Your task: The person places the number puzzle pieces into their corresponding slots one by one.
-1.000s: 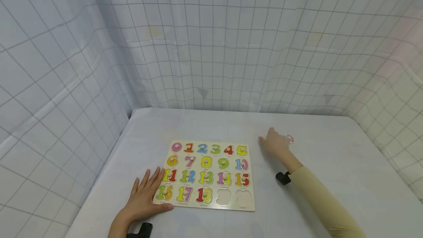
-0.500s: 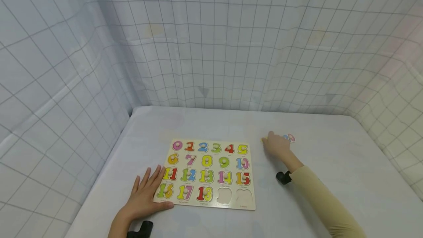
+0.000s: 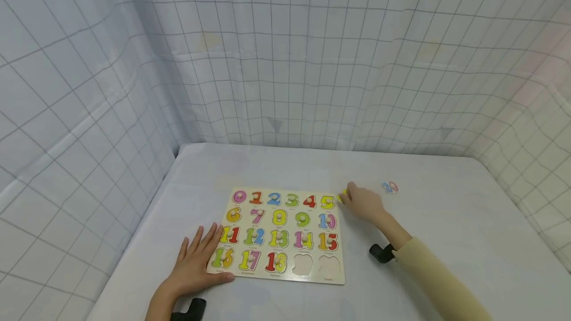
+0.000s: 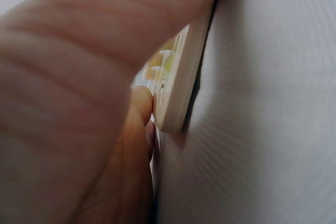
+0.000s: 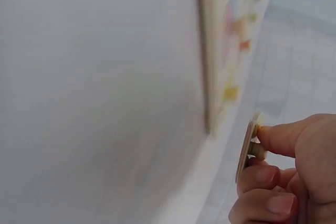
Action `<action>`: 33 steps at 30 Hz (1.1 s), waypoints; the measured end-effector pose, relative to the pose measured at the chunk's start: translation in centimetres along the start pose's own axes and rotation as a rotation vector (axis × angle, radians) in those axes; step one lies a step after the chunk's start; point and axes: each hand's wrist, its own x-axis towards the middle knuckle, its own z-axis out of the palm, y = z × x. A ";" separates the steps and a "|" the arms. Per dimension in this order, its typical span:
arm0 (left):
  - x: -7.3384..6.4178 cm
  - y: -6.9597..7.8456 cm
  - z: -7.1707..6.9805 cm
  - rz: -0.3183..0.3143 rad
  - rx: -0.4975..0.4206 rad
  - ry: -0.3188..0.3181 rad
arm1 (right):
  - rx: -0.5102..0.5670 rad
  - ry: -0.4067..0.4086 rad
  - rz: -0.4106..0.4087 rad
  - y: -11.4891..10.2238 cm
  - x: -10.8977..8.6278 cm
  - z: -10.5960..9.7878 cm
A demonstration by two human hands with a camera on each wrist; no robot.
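Note:
A wooden number puzzle board (image 3: pixel 308 276) lies on the table, its knobbed number pieces seated from 0 to 18. Two recesses at its lower right show bare wood. My left hand (image 3: pixel 196 264) lies with fingers spread at the board's lower left, fingertips on the left edge and thumb along the front edge. In the left wrist view the thumb covers much of the board's corner. Beyond the board's upper right corner, my right hand (image 3: pixel 365 204) pinches a knobbed puzzle piece (image 5: pixel 245 148) between thumb and fingers. Part of it shows yellow in the head view; its number is hidden.
A blue and pink number 20 puzzle piece (image 3: pixel 390 187) lies on the white tablecloth (image 3: pixel 446 222), behind and right of my right hand. Grid-patterned curtains (image 3: pixel 285 78) hang behind the table and along both sides.
My right hand has lifted the yellow puzzle piece from beside the 20 piece and moved left to the board's upper right corner. The left hand stays put.

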 end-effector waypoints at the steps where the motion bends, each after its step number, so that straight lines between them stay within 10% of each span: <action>1: 0.0 0.0 0.0 0.002 -0.001 0.002 | 0.005 0.002 -0.036 -0.6 -0.5 0.0; 16: -0.1 0.1 -0.1 0.012 -0.004 0.008 | -0.056 -0.224 -0.482 -7.9 -6.2 1.5; 33: -0.1 -0.2 0.3 0.045 -0.015 0.048 | -0.149 -0.302 -0.498 -10.1 -7.7 4.0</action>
